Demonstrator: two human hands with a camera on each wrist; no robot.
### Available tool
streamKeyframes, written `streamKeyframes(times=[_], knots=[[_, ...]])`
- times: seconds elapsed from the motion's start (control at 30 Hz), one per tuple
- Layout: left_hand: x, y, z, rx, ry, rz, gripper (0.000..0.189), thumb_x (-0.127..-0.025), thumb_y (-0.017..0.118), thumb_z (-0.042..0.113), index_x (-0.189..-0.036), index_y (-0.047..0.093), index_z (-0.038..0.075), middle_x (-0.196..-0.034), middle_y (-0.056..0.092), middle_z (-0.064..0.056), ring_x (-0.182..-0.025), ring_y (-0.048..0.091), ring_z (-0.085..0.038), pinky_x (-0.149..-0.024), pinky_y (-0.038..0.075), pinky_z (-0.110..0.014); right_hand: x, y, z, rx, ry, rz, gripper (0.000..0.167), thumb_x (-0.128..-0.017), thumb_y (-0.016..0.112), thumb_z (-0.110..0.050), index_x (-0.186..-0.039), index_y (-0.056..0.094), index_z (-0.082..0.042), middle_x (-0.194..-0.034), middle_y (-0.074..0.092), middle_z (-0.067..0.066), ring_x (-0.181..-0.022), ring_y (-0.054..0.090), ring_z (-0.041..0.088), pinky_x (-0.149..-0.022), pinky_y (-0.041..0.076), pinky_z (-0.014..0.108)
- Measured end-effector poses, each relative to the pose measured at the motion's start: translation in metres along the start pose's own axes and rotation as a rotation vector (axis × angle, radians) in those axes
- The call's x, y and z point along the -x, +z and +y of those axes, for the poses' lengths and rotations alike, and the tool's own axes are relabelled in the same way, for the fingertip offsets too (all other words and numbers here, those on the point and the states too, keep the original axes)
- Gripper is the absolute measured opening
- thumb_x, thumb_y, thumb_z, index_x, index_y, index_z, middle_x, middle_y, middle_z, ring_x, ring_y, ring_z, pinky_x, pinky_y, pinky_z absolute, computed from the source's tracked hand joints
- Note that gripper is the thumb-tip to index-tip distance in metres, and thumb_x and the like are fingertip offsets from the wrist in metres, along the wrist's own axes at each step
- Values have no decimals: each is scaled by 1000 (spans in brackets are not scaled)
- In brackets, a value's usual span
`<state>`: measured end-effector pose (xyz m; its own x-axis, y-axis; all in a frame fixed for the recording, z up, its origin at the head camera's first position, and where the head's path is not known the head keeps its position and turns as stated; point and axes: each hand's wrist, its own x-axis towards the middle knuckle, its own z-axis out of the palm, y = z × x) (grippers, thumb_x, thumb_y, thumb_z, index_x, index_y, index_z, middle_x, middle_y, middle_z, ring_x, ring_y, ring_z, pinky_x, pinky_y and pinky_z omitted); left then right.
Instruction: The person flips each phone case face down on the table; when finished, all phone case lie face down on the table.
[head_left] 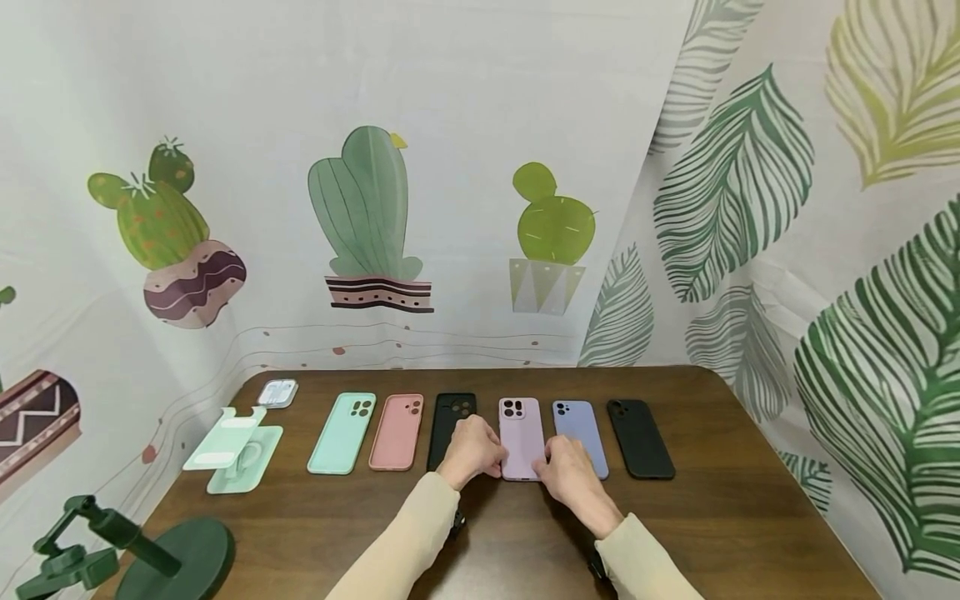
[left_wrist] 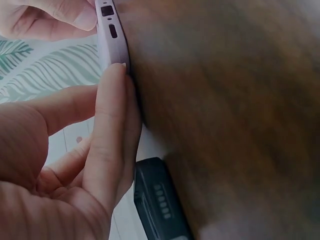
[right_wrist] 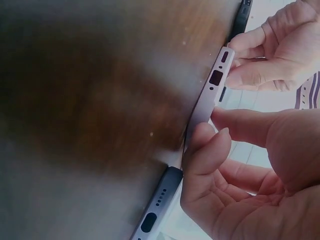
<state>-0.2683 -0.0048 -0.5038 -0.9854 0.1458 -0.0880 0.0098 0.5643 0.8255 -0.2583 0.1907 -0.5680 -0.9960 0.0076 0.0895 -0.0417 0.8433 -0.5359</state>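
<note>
A lilac phone case (head_left: 521,442) lies camera-holes up on the wooden table between both hands. At its lower left corner, my left hand (head_left: 472,450) pinches the edge with thumb and fingers. Opposite it, my right hand (head_left: 567,477) grips the lower right corner, its thumb curled against the bottom edge in the right wrist view. The port cutouts of the lilac case (right_wrist: 212,92) face the wrist cameras. Partly hidden by the left hand is a black phone case (head_left: 444,425); a periwinkle-blue phone case (head_left: 588,429) lies beside the right hand.
Further left in the row are a pink phone case (head_left: 397,433) and a mint phone case (head_left: 341,435). Another black case (head_left: 640,439) ends it on the right. A mint folding stand (head_left: 238,450), a small white-edged box (head_left: 278,393) and a dark green stand (head_left: 176,558) occupy the left side.
</note>
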Motion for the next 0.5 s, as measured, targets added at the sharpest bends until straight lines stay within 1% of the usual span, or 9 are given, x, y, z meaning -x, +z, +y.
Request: streamKeyframes(times=[0.07,0.1,0.2,0.3,0.33,0.37,0.4,0.47,0.5], knots=[[-1,0,-3,8,14,6,12,-81,80,-8,-72,77,-1,-55,73,-9,-45,72,-13,-49,61,-26,-1,1,0,1,-5,5,30,-92,83,-23,-70,64,-15,-72,63,-2,-69,58,16,-60,47,30],[-6,3,-8,0,26,8,12,-81,80,-8,-72,77,-1,-56,73,-10,-44,71,-13,-48,61,-26,-1,1,1,0,-7,5,30,-92,83,-23,-70,63,-15,-72,63,-2,-68,58,16,-60,47,31],[-19,9,-23,-13,26,2,13,-80,81,-5,-70,77,2,-54,72,-6,-44,71,-12,-48,60,-26,-2,1,1,-9,-5,1,30,-91,83,-23,-70,63,-15,-70,62,-2,-67,58,16,-58,46,30],[-38,18,-42,-35,26,0,15,-79,84,0,-69,78,8,-52,70,1,-43,70,-10,-47,60,-26,-2,0,0,-14,0,3,30,-91,83,-22,-70,63,-14,-70,62,-1,-66,58,16,-57,45,31],[-41,19,-45,-32,27,2,17,-79,85,1,-68,77,11,-51,69,4,-43,69,-8,-47,60,-25,-2,-1,-1,-17,2,6,29,-91,83,-22,-70,64,-14,-70,62,-1,-66,58,17,-57,46,31],[-43,21,-49,-39,42,12,17,-79,86,4,-68,77,13,-50,68,7,-42,68,-7,-47,59,-25,-1,-1,-2,-18,4,12,28,-91,83,-22,-71,65,-14,-70,63,-1,-66,58,17,-57,46,31],[-43,22,-51,-56,62,29,15,-80,87,6,-70,78,14,-48,66,9,-41,67,-5,-47,58,-25,0,-1,-3,-18,10,24,28,-91,83,-23,-72,65,-13,-71,63,0,-66,58,17,-57,46,31],[-29,14,-40,-75,88,63,11,-83,87,9,-75,80,11,-50,67,8,-42,67,-5,-48,57,-25,2,-2,-6,-13,12,55,27,-91,83,-25,-74,66,-13,-72,64,0,-67,59,17,-58,46,32],[-21,8,-33,-84,99,77,9,-85,86,10,-77,81,10,-50,68,7,-42,66,-5,-49,58,-25,3,-2,-8,-13,10,64,24,-90,83,-26,-79,69,-10,-76,67,3,-69,61,19,-59,48,33]])
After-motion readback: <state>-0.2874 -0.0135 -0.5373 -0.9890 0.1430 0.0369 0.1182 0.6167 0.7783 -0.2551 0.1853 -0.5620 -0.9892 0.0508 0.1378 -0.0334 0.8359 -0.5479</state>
